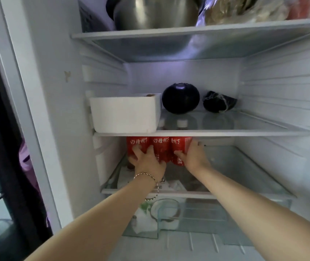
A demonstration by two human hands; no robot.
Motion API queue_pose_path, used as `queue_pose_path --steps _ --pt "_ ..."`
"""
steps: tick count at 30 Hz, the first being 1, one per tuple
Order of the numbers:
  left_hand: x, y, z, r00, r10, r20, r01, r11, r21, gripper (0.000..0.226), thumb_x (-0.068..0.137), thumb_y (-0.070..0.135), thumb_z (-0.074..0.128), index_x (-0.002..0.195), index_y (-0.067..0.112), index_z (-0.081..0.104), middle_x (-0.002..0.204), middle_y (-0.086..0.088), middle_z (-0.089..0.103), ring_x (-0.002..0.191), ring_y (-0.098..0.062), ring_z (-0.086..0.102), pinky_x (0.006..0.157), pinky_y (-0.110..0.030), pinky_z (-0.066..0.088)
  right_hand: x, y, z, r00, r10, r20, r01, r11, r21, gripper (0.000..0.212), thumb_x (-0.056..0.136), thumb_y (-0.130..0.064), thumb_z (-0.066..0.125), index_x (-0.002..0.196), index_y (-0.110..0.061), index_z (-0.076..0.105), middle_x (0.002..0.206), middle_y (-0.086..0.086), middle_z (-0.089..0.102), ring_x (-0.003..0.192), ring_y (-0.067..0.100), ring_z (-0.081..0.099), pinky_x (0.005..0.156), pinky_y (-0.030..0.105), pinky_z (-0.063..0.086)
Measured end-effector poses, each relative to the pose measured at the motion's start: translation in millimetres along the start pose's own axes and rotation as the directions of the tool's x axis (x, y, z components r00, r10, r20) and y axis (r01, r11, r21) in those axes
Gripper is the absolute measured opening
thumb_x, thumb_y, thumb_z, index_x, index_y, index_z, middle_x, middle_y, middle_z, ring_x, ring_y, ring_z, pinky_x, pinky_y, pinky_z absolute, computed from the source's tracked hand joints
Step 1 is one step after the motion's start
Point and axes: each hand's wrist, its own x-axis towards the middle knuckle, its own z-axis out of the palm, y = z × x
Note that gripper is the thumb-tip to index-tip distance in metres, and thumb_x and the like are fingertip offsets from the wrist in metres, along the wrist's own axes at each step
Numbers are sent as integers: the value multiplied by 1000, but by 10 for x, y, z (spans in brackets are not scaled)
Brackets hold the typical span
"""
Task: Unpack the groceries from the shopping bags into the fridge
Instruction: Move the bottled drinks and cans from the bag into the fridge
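Note:
A pack of red bottles with white lettering stands at the back left of the lower glass shelf in the open fridge. My left hand, with a bracelet on the wrist, spreads its fingers over the front of the left bottles. My right hand clasps the pack's right side, thumb on the front and fingers round the edge. The bottles' lower parts are hidden behind both hands.
A white box, a dark round eggplant and a dark wrapped item sit on the middle shelf. A steel pot and bagged food stand on the top shelf. Below, a clear drawer holds a coconut-printed pack.

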Motion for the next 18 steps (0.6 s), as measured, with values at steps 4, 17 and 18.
queue_pose_path --steps 4,17,18 --pt "312 -34 103 996 -53 70 54 999 -3 66 88 35 55 144 17 25 147 -12 9 132 -40 20 111 -42 26 199 116 153 994 9 109 -8 1000 -14 45 92 -14 55 133 -6 38 125 12 55 115 25 56 99 35 45" --pt "558 -128 245 962 150 230 -230 897 378 43 93 43 40 135 48 34 145 -9 12 133 -46 15 107 -60 22 201 143 102 960 -185 211 217 966 -138 45 89 -1 52 132 -14 51 141 9 34 125 27 44 108 27 31" --pt "607 -137 279 959 122 256 -214 904 371 45 93 46 38 137 51 28 147 -10 9 135 -48 10 109 -60 19 226 145 131 957 -195 216 228 964 -140 46 88 0 51 133 -14 52 143 9 33 128 27 42 110 27 28"
